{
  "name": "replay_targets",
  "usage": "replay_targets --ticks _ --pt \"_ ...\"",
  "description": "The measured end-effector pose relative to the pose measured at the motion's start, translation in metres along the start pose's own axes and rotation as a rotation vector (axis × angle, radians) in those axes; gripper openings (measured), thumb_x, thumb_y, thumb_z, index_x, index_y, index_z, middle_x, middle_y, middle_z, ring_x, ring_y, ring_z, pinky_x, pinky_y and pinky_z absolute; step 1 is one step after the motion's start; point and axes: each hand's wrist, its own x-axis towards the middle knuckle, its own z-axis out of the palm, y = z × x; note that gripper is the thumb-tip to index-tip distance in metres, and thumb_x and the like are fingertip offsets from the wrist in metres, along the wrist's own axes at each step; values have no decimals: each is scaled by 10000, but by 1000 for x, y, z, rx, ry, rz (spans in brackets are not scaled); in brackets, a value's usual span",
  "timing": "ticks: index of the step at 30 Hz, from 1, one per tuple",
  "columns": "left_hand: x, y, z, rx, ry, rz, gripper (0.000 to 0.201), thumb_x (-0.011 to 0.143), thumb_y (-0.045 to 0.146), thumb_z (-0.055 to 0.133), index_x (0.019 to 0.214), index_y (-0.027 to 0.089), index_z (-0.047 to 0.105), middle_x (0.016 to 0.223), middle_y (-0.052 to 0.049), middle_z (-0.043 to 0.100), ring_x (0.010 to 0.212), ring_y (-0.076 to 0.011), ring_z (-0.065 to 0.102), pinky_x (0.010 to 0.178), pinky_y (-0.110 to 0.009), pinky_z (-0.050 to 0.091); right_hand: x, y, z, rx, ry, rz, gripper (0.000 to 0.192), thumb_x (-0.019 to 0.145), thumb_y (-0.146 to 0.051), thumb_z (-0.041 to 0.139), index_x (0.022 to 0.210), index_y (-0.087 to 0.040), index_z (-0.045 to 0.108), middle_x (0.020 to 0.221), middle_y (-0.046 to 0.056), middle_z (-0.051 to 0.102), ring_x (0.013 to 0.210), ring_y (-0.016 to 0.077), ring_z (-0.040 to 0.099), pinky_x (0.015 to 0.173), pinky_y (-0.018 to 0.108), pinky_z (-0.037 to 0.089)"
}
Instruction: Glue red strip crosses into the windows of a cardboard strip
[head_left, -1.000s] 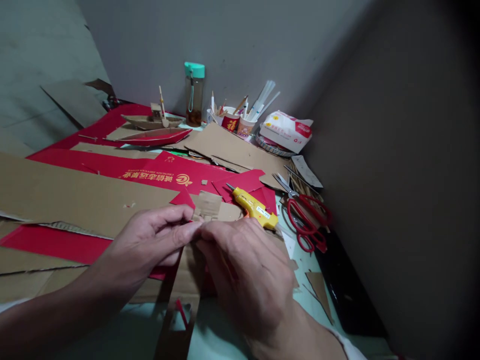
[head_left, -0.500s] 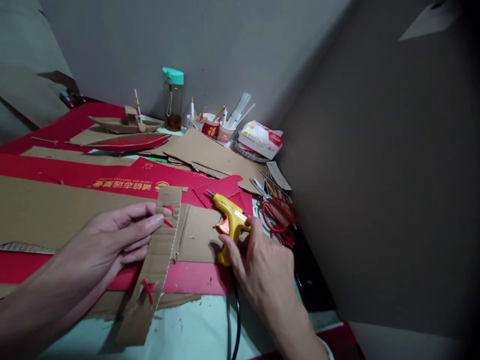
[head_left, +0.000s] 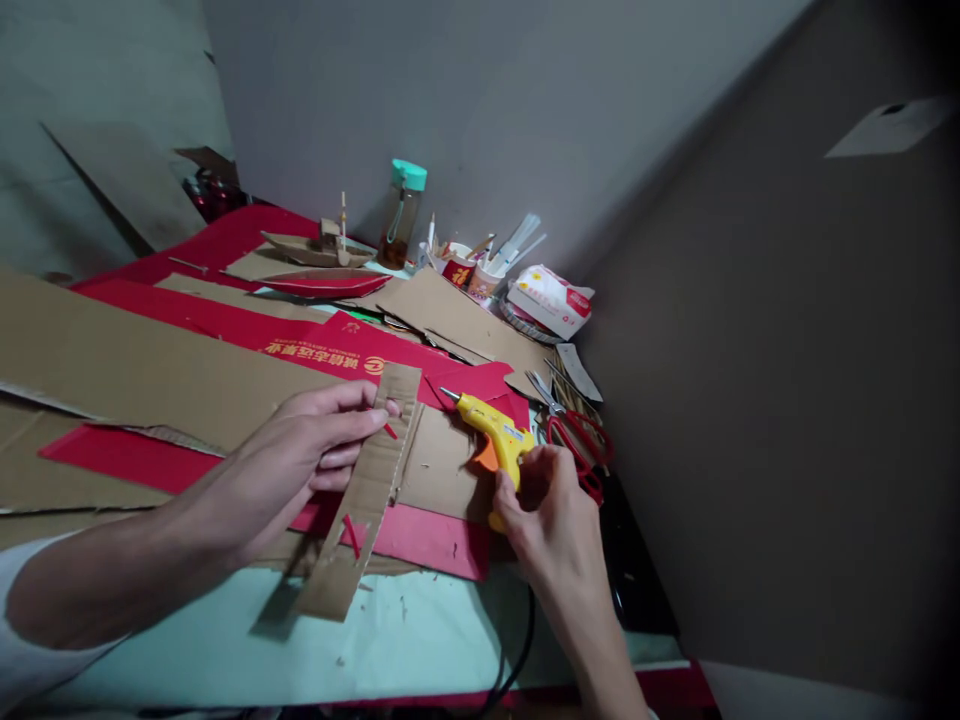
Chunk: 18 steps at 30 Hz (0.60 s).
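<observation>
My left hand pinches a long cardboard strip near its upper end, thumb in front. Small red pieces show at two cut openings along the strip, which slants down toward me. To its right, my right hand grips a yellow hot glue gun by the handle, thumb on the near side. The gun's orange trigger faces left and its metal nozzle points up and left toward the strip's upper end, apart from it. Part of the handle is hidden behind my fingers.
Red-handled scissors lie right of the gun. Cardboard sheets cover the table's left side. Toward the wall are a cardboard boat, a teal-lidded bottle, cups of sticks and a tissue pack. A black cord hangs near me.
My right hand has closed around the glue gun's handle and lifted it slightly. The strip stays in my left hand. The whole view has shifted, with the table now farther right.
</observation>
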Motion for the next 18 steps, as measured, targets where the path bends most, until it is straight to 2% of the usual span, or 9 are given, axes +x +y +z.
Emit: replay_targets --ticks 3,6,11,13,15,18 --pt "3 -3 -2 -4 -1 3 323 665 385 889 864 185 732 725 16 636 546 -78 475 451 -151 281 0 5 -2 223 -5 65 407 765 -595 679 901 -248 515 849 76 696 707 234 708 656 360 572" --pt "5 -5 -3 8 1 7 313 680 363 885 891 163 769 719 13 601 509 -59 363 437 -166 232 1 7 -7 402 -32 121 475 762 -645 720 941 -229 573 841 68 711 696 226 722 637 352 607" --pt "3 0 0 80 0 36 237 751 373 855 854 181 762 739 0 618 512 -68 379 438 -177 247 -4 -2 -13 754 -150 210 488 785 -541 862 1081 -178 724 980 127 799 759 256 776 644 342 638" --pt "3 2 0 99 15 39 236 736 370 864 828 195 736 732 11 620 539 -86 458 452 -170 334 -7 -5 -14 775 -137 163 443 827 -515 845 1099 -180 742 1007 134 813 774 272 788 622 341 636" --pt "4 4 -1 106 49 45 267 699 361 885 847 213 719 712 32 612 578 -107 529 480 -168 413 -8 -7 -14 715 -148 81 364 899 -517 783 1066 -196 746 947 114 817 745 271 786 578 330 623" --pt "6 4 -4 148 113 67 315 685 383 900 877 228 704 686 54 585 562 -104 505 451 -154 393 -3 -5 -16 514 -220 -151 273 1023 -470 656 1001 -213 745 780 72 786 618 232 749 493 293 581"
